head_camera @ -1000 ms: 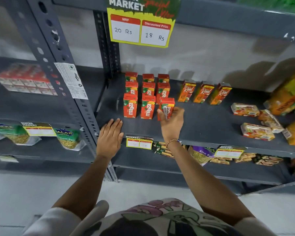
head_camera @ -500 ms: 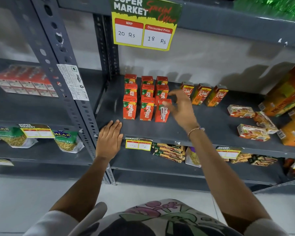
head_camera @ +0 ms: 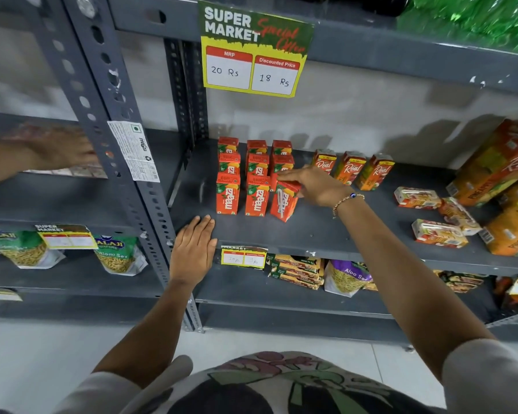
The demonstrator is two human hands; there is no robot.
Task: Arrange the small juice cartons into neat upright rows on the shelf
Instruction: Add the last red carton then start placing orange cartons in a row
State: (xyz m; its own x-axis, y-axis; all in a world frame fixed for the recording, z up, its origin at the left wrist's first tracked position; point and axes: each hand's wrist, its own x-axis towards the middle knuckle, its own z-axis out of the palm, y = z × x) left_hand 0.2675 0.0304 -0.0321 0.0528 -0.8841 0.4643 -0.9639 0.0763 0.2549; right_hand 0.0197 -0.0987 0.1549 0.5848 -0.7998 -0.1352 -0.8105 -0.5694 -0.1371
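Observation:
Small red Maaza juice cartons (head_camera: 228, 194) stand upright in three columns on the grey shelf (head_camera: 326, 234). The front right carton (head_camera: 282, 204) leans to the right, its straw side facing me. My right hand (head_camera: 310, 185) lies over its top from the right, fingers closed on the upper edge. My left hand (head_camera: 193, 249) rests flat on the shelf's front edge, fingers apart, holding nothing. Three orange Real cartons (head_camera: 350, 168) stand in a row to the right. Further right, three small cartons (head_camera: 416, 198) lie on their sides.
Large pineapple juice cartons (head_camera: 491, 168) crowd the shelf's right end. A price sign (head_camera: 253, 49) hangs from the shelf above. A perforated steel post (head_camera: 114, 115) stands at left; beyond it another person's hand (head_camera: 60, 150) reaches onto the neighbouring shelf. Snack packs (head_camera: 296, 270) fill the lower shelf.
My right hand lifted off the front right carton, swung to its right side, and now grips its top; the carton leans. Another person's hand has appeared at left. My left hand stayed put.

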